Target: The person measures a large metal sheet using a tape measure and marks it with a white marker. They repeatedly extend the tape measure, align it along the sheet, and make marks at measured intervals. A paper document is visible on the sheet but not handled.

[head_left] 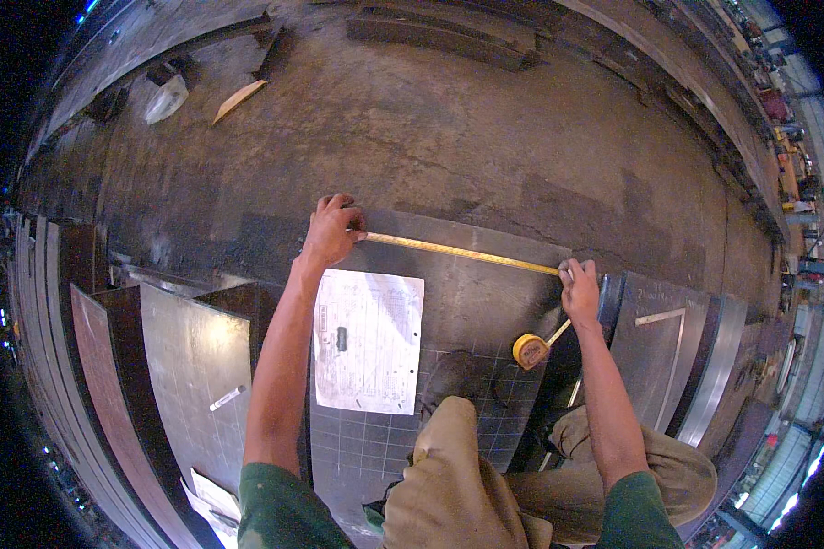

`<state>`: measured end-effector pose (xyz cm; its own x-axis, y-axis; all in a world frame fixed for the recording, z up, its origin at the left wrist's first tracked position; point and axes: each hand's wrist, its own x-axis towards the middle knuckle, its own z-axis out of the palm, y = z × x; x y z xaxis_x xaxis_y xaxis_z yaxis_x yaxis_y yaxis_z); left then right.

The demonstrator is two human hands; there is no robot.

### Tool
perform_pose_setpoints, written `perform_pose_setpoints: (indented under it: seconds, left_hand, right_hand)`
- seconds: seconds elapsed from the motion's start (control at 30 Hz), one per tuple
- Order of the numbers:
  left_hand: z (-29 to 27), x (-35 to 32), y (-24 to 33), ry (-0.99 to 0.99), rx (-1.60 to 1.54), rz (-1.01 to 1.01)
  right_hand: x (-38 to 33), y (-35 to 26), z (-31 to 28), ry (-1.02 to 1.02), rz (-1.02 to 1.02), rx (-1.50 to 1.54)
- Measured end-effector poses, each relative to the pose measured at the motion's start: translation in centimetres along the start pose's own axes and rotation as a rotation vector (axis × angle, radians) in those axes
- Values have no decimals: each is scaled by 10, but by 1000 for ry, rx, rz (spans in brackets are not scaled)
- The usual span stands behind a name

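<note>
Head view: both hands point(331, 230) point(580, 291) on tape measure point(462, 252) across steel plate point(485, 302).

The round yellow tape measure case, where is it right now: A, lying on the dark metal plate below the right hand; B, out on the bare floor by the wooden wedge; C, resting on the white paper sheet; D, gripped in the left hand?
A: the round yellow tape measure case lies on the dark metal plate, just below the right hand.

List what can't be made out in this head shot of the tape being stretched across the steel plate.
Head view only:
- Tape measure markings: too small.
- Tape's hook end: covered by left hand.
- Tape under right hand: hidden by the fingers.
- Paper sheet print: too fine to read.
- Plate near edge: hidden by the person's knee.
</note>
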<state>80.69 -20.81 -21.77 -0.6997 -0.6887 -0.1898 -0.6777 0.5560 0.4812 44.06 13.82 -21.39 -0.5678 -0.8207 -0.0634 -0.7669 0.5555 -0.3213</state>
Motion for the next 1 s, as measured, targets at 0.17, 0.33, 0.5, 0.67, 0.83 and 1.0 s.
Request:
perform_pose_setpoints:
  seconds: [0.17,0.33,0.5,0.67,0.83,1.0]
  left_hand:
    - [-4,-3,2,3,-38,6]
    - [-5,-2,7,-12,-46,-29]
    - [-5,-1,4,-9,-26,-3]
    - [-1,-4,-2,10,-3,20]
    - [-1,-2,-2,10,-36,8]
    - [-2,-1,1,22,-55,36]
  right_hand:
    - [1,-6,0,-7,-10,22]
    - [3,-16,4,-29,41,6]
    - [3,-17,7,16,1,50]
    - [6,-27,1,-93,69,75]
    - [4,-36,-1,-55,67,52]
    - [4,-26,3,-27,-15,9]
